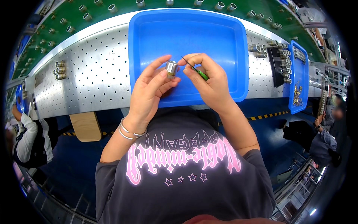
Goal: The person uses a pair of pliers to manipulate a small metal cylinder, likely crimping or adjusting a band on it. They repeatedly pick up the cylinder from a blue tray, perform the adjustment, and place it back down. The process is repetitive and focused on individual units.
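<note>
Between the thumb and fingers of my left hand (150, 83) is a short silver metal cylinder (171, 67), open at the top, with a brassy lower end. My right hand (210, 78) pinches a thin dark-tipped tool with a green handle (202, 75); its exact kind cannot be made out. The tool's tip points up and left, a little to the right of the cylinder's rim. Both hands are over the near half of a blue plastic tray (244, 56), whose visible floor is bare.
The tray rests on a perforated metal bench (100, 74). Several cylinders (60, 70) stand at left, more (261, 50) at right near a black box (276, 67) and a smaller blue tray (298, 102). Beyond runs a green conveyor (153, 4) carrying cylinders. A wooden stool (85, 126) and co-workers flank me.
</note>
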{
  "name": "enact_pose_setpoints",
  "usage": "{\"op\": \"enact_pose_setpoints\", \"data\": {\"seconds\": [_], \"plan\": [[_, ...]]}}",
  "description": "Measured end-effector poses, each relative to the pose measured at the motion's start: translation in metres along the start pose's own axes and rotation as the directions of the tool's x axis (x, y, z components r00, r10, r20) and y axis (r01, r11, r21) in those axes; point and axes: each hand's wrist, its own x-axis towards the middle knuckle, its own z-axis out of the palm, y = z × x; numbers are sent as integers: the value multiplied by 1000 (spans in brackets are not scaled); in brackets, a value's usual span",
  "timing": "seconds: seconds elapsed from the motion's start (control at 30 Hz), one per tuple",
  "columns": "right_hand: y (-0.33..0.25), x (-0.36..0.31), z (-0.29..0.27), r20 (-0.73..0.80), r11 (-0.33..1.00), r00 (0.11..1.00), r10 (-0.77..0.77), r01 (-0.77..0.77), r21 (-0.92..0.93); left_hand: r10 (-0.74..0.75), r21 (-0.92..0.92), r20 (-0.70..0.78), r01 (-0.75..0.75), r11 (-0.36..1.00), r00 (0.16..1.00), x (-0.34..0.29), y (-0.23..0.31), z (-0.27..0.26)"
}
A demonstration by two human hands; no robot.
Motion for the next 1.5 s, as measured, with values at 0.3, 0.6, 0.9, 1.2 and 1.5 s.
{"op": "enact_pose_setpoints", "data": {"seconds": [0.3,0.6,0.9,1.2,1.5], "plan": [[-3,-1,0,15,988,996,-86,87,-129,49,148,52,-57,987,997,1,-3,-1],[1,-5,0,-25,988,990,-137,134,-81,102,309,109,-131,942,989,-2,-4,0],[-8,0,-7,-133,984,990,-50,26,-174,119,265,70,-133,955,990,-2,-1,3],[-8,-4,-8,19,984,996,-89,91,-156,199,161,13,-199,967,980,0,-2,3],[1,-4,-3,-4,965,997,-79,75,-250,231,190,28,-232,954,973,-2,-2,3]]}}
